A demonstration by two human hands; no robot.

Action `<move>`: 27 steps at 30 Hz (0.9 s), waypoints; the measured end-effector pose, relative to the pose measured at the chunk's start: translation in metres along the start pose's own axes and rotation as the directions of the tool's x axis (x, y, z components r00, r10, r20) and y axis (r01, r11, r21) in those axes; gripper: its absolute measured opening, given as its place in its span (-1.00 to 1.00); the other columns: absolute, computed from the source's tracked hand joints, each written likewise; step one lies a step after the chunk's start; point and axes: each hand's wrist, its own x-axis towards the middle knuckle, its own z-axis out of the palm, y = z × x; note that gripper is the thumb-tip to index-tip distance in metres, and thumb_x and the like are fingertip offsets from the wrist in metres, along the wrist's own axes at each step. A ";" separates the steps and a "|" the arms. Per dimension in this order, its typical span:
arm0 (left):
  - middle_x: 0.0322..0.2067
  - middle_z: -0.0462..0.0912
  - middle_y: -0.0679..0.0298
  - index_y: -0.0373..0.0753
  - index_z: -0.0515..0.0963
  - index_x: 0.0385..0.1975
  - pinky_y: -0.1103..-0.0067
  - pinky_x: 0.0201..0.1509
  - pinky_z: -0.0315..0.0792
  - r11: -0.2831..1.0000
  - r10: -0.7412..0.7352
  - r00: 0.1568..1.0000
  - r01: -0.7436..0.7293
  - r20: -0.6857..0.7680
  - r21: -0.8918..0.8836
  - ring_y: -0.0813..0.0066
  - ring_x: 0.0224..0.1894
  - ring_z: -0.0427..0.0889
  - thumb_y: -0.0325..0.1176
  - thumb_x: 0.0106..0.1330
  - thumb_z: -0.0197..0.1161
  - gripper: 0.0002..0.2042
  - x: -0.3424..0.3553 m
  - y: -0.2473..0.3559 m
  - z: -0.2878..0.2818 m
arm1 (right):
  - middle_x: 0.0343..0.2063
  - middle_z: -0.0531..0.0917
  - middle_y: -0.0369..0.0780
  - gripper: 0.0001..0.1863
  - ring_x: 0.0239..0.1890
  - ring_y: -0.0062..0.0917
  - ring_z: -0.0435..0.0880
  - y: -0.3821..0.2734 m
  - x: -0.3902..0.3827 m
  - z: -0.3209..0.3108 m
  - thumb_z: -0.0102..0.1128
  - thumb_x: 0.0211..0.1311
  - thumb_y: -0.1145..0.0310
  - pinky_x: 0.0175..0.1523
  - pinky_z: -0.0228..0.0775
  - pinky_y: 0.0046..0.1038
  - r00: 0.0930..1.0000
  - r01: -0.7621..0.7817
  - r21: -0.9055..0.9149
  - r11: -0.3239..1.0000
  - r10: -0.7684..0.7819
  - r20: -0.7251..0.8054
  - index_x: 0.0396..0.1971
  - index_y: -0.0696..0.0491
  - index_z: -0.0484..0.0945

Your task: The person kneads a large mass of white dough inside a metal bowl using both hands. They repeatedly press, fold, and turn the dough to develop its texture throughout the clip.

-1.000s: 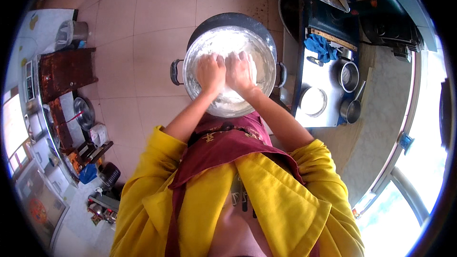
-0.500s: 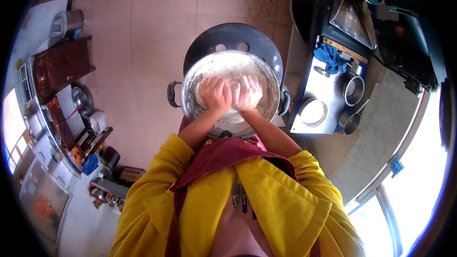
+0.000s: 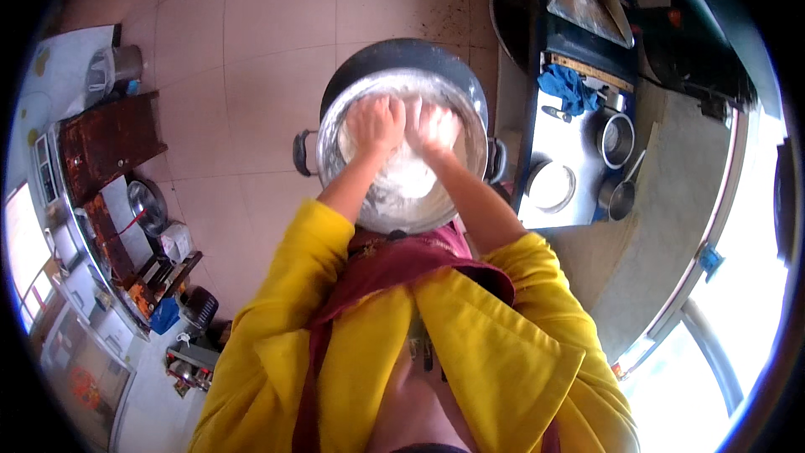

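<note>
Floor: pinkish tiled floor [image 3: 251,75] fills the upper left and middle of the view, seen from straight above.
Bench, right: steel-topped bench [image 3: 553,138] just right of the pans, carrying a blue cloth [image 3: 568,88], a small steel pot [image 3: 616,136], a round steel plate [image 3: 551,186] and a ladle [image 3: 622,193].
Shelving, left: long rack [image 3: 92,201] along the left rim, crowded with small kitchen things, too bent by the lens to sort.
Dark pan: wide black two-handled pan [image 3: 394,54] on the floor, showing behind and around the steel bowl; one handle sticks out to the left, one to the right.
Steel bowl: round steel bowl [image 3: 470,109] sits inside the dark pan, inner wall dusted white.
Dough: white dough mass [image 3: 407,180] lies in the bowl's bottom, nearer the person.
Sleeves: yellow sleeves with a maroon apron between them, forearms bare.
Left hand: left hand [image 3: 375,124] curled into a fist, knuckles pressed into the dough; grip closed, holding nothing apart from the dough under it.
Right hand: right hand [image 3: 432,126] just beside the left, touching it, likewise fisted and floured, pressing on the dough.
</note>
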 end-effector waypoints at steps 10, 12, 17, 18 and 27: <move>-0.50 0.68 0.01 -0.25 0.67 -0.48 0.18 -0.13 0.49 0.969 -0.048 0.926 0.134 0.374 -0.208 0.00 -0.36 0.68 -0.12 0.26 0.06 -0.66 -0.013 0.014 -0.089 | -0.52 0.69 -0.16 -0.73 -0.49 -0.37 0.73 -0.021 -0.033 -0.052 0.15 0.13 0.15 -0.37 0.56 -0.34 0.824 0.565 -0.376 0.734 -0.474 0.311 -0.46 0.02 0.70; -0.46 0.68 0.05 -0.23 0.66 -0.45 0.20 -0.13 0.48 0.990 -0.041 0.943 0.084 0.331 -0.116 0.03 -0.32 0.67 -0.17 0.25 0.07 -0.70 -0.035 0.013 -0.078 | -0.47 0.68 -0.09 -0.71 -0.37 -0.23 0.69 -0.002 -0.050 -0.011 0.04 0.21 0.19 -0.22 0.52 -0.22 0.923 0.379 -0.105 0.919 -0.367 0.116 -0.39 0.05 0.68; -0.14 0.54 0.23 -0.12 0.57 -0.33 0.25 0.16 0.24 0.998 0.070 0.998 -0.070 -0.001 -0.007 0.18 -0.02 0.48 -0.24 0.29 0.08 -0.84 -0.105 0.009 -0.062 | -0.24 0.60 -0.16 -0.77 -0.08 -0.25 0.50 -0.001 -0.124 -0.018 0.04 0.20 0.21 0.04 0.28 -0.19 0.921 0.343 -0.024 0.939 -0.341 -0.189 -0.31 0.00 0.62; -0.14 0.54 0.22 -0.13 0.56 -0.31 0.24 0.20 0.22 0.995 0.087 0.996 -0.089 -0.033 -0.046 0.17 -0.01 0.48 -0.24 0.30 0.07 -0.83 -0.111 0.007 -0.059 | -0.28 0.62 -0.18 -0.78 -0.11 -0.28 0.52 0.004 -0.128 -0.007 0.05 0.20 0.21 0.03 0.28 -0.23 0.914 0.345 0.039 0.938 -0.326 -0.243 -0.33 -0.01 0.62; -0.36 0.62 0.20 -0.15 0.57 -0.32 0.29 0.16 0.30 0.964 0.118 0.986 -0.142 -0.116 -0.226 0.19 -0.21 0.58 -0.31 0.14 0.06 -0.81 -0.094 -0.004 -0.030 | -0.39 0.62 -0.27 -0.79 -0.26 -0.29 0.54 0.011 -0.098 0.018 0.13 0.03 0.15 -0.07 0.31 -0.29 0.890 0.312 0.113 0.943 -0.248 -0.382 -0.39 -0.08 0.60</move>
